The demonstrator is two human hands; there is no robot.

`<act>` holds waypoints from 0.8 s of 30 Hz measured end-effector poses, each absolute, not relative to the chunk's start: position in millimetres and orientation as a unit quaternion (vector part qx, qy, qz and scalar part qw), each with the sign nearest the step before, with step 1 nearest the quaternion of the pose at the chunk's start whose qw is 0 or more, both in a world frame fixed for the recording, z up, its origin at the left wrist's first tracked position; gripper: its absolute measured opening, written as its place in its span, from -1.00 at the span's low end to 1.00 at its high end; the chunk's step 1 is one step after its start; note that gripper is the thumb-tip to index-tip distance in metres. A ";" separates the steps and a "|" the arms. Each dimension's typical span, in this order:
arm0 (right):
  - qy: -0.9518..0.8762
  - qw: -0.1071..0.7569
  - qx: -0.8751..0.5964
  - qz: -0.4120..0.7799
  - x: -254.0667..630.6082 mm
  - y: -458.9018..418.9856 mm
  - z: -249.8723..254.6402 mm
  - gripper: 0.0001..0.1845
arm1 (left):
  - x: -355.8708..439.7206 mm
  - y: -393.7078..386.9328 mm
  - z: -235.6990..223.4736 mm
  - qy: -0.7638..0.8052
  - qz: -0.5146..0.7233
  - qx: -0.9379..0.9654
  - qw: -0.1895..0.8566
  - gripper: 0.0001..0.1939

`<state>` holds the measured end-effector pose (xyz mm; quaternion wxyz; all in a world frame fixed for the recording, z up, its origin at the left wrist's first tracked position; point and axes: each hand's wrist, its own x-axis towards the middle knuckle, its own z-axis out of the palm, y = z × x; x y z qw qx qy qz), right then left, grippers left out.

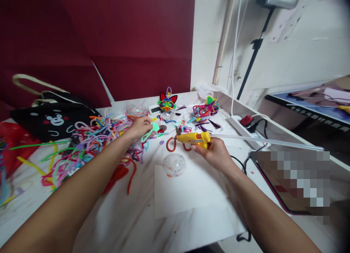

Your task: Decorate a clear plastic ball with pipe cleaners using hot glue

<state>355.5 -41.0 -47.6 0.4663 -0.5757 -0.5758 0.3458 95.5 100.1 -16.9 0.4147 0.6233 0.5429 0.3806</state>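
The left hand [140,127] pinches a mint-green fuzzy pipe-cleaner shape [154,127] between closed fingertips, over the middle of the white marbled table [131,220]. The right hand [217,153] has its fingers wrapped round the grip of a yellow plastic hot-glue gun [194,137], its nozzle pointing left; a long translucent glue stick [270,140] extends rightward from its back end. Scissors with orange loop handles [171,150] lie just beyond the nozzle. Nearer, a clear round plastic ball [174,166] sits on a white paper sheet [188,198]. Left lies a tangled heap of multicoloured pipe cleaners [90,138]; at the far side stand two bright, winged pipe-cleaner ornaments [167,105]
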 end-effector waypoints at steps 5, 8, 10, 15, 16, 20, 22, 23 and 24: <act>-0.581 0.463 -0.571 0.351 357.1 -38.2 -55.1 -0.60 | 77.2 95.2 -17.9 0.555 0.406 0.611 0.391 -0.82; -0.578 0.460 -0.567 0.364 358.5 -36.5 -58.1 -0.55 | 68.5 91.0 -21.2 0.560 0.427 0.604 0.374 -0.83; -0.573 0.465 -0.558 0.379 359.7 -35.4 -58.9 -0.52 | 64.6 87.1 -22.6 0.561 0.439 0.597 0.370 -0.83; -0.552 0.496 -0.544 0.392 362.6 -32.5 -58.3 -0.47 | 62.5 75.1 -23.6 0.558 0.475 0.569 0.374 -0.83; -0.546 0.499 -0.545 0.394 362.8 -32.2 -57.6 -0.47 | 63.0 72.8 -24.3 0.557 0.487 0.560 0.373 -0.83; -0.528 0.506 -0.550 0.403 362.1 -31.6 -54.1 -0.48 | 67.4 64.4 -32.7 0.547 0.533 0.525 0.375 -0.84; -0.521 0.510 -0.547 0.410 361.4 -31.1 -52.7 -0.48 | 71.4 60.8 -40.1 0.542 0.550 0.510 0.378 -0.84; -0.518 0.513 -0.545 0.415 361.0 -30.7 -52.3 -0.47 | 73.8 59.3 -44.1 0.540 0.556 0.505 0.380 -0.83; -0.513 0.516 -0.542 0.420 360.6 -30.1 -52.1 -0.47 | 76.5 57.9 -48.1 0.538 0.560 0.501 0.383 -0.83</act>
